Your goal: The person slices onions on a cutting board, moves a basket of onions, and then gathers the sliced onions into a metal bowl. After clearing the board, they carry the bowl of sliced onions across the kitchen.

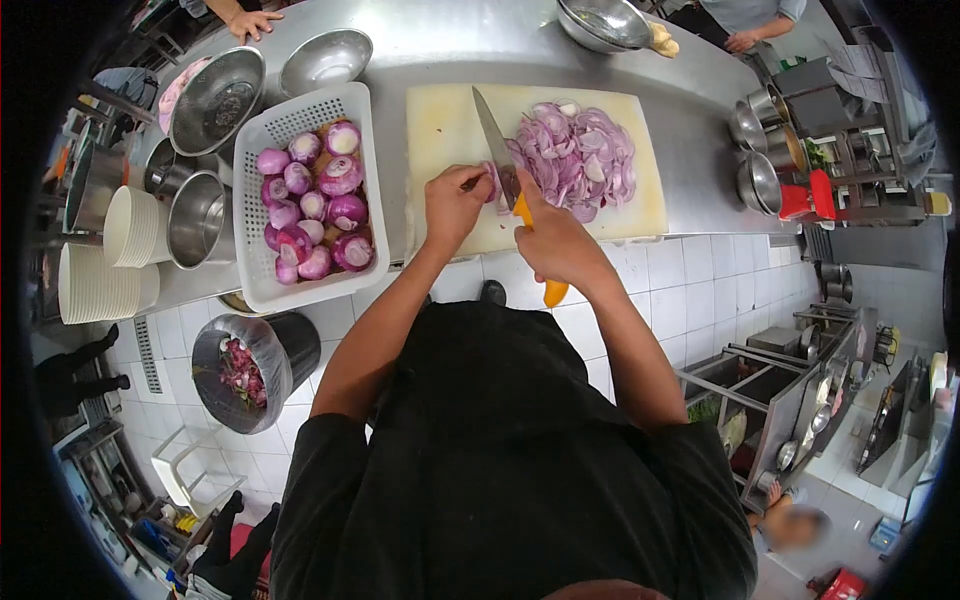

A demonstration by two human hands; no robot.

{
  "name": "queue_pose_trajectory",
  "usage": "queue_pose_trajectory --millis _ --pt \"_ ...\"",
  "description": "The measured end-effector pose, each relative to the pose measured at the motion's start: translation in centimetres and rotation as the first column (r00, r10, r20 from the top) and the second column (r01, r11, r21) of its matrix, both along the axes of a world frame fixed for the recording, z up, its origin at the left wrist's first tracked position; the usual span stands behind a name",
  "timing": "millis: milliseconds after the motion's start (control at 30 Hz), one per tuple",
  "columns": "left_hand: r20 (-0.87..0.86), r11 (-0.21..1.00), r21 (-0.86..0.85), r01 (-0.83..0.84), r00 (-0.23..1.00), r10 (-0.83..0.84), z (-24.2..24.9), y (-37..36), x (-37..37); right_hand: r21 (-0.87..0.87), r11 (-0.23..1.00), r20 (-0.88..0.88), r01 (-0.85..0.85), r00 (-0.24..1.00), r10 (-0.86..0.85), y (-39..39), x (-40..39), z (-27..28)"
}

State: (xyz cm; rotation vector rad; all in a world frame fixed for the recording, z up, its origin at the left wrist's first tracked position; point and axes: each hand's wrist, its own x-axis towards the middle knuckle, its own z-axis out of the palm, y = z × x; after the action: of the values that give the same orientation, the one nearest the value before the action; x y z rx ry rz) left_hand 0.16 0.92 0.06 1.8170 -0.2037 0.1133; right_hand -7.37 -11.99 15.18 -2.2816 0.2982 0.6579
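My right hand (562,240) is wrapped round the orange handle of a knife (495,140), whose blade points away from me over the cutting board (440,120). Just left of the blade, my left hand (457,208) is closed on a piece of red onion (489,182), mostly hidden by the fingers. A heap of sliced red onion (580,155) lies on the board, right of the blade. Peeled whole red onions (340,175) fill a white perforated basket (250,230) to the left of the board.
Metal bowls (328,62) stand behind and left of the basket, near stacked white containers (100,283). Another bowl (605,22) sits at the counter's far edge. A lined bin (243,375) with onion scraps stands below left. Other people's hands (250,22) show across the counter.
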Motion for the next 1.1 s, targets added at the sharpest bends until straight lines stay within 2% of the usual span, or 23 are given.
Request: queue_pose_trajectory --millis 33,133,233,333,533,633,733,833,967,1033,1100 --pt "0.002 1.0 0.003 0.005 1.0 -0.005 0.1 0.0 -0.1 -0.043 0.998 0.042 -0.054 0.998 0.056 -0.4 -0.3 -0.4" --pt "0.024 1.0 0.008 0.01 1.0 -0.01 0.1 0.0 0.0 -0.009 1.0 -0.077 -0.024 0.997 0.023 0.4 -0.8 2.0" --pt "0.045 1.0 0.008 0.009 0.999 -0.009 -0.3 0.1 0.0 -0.017 0.999 -0.066 -0.038 0.997 0.037 0.5 -1.2 2.0" --pt "0.047 1.0 0.003 0.006 0.999 -0.006 -0.4 0.0 0.1 -0.073 0.995 0.048 -0.075 0.996 0.079 0.2 -1.5 0.2" --pt "0.015 0.999 -0.038 0.004 1.0 -0.004 0.1 -0.1 0.0 -0.046 0.998 -0.015 -0.048 0.999 0.048 0.7 -1.6 0.7" --pt "0.031 1.0 0.002 0.009 0.999 -0.009 0.2 0.0 0.0 -0.104 0.993 0.112 -0.061 0.991 0.073 0.7 -2.0 -1.9" --pt "0.02 1.0 -0.014 0.007 1.0 -0.007 0.1 0.2 -0.1 -0.208 0.977 0.364 -0.05 0.923 0.125 1.3 -2.3 -6.8" --pt "0.02 0.999 -0.044 -0.001 1.0 0.002 -0.4 -0.1 0.2 -0.173 0.985 0.413 0.003 0.908 0.07 1.7 -1.5 -10.5" --pt "-0.04 0.996 -0.088 -0.001 0.999 -0.003 -0.1 -0.2 -0.1 -0.118 0.993 0.302 -0.011 0.952 0.046 -0.1 0.8 -9.2" --pt "-0.032 0.996 -0.094 -0.003 0.999 0.0 -0.3 -0.1 0.0 -0.042 0.999 0.169 -0.025 0.985 0.032 -0.5 1.3 -5.2" --pt "0.012 0.998 -0.059 0.003 1.0 -0.002 -0.3 -0.1 0.1 -0.058 0.998 0.058 -0.03 0.998 0.033 -0.1 0.6 -2.1"
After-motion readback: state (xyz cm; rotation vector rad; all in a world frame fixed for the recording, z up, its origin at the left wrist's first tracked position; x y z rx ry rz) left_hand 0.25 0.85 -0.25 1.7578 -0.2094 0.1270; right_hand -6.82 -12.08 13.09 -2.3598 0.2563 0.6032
